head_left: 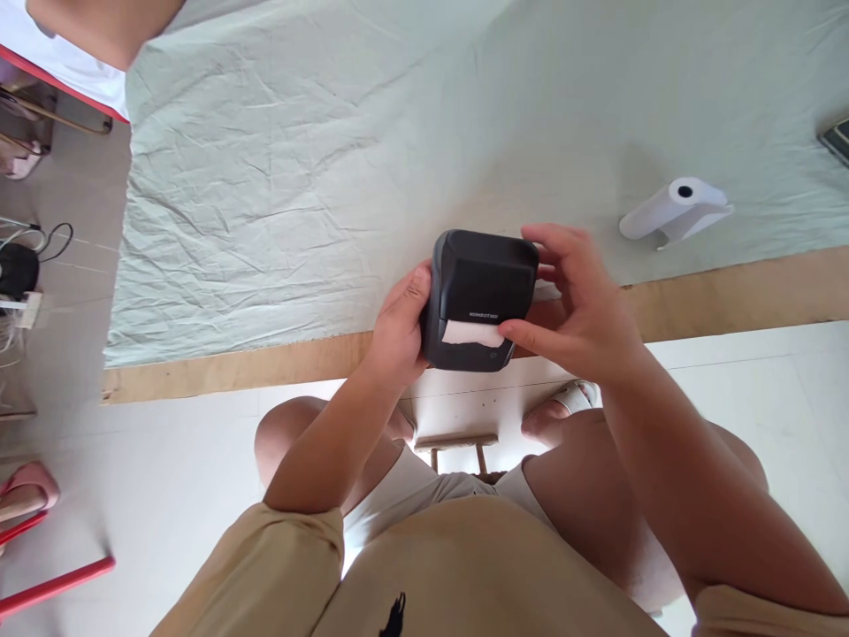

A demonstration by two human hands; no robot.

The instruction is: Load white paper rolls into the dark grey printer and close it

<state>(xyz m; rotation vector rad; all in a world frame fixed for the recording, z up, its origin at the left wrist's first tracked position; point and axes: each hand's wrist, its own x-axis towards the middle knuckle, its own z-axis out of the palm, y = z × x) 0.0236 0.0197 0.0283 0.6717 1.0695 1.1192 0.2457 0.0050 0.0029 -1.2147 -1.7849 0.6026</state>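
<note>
Crumpled pale-green cloth [265, 177], pink shoe [42, 480]

Bright, diffuse light washes the floor [192, 478] nearly white; 1 soft shadow falls across the table [265, 177] behind the paper roll [653, 212]. The right hand [587, 310] looks slightly blurred, and wide-angle distortion stretches the edges.

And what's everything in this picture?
Device: one, black, centre
Paper strip: one, white, device's front
Cloth: one, pale green, top
Paper roll: one, white, right
Wooden edge: one, tan, below cloth
Dark object: one, unclear, right edge
Red-edged surface: one, white, top left
Cables: several, black and white, left
Shoe: one, pink, left
Bars: two, red, lower left
Wooden frame: one, brown, lower centre
Another person's arm: one, bare, top left
Sandal: one, white, lower centre
Shirt: one, tan, bottom
Legs: two, bare, below
Left hand: one, bare, gripping device
Right hand: one, bare, at device's right
</note>
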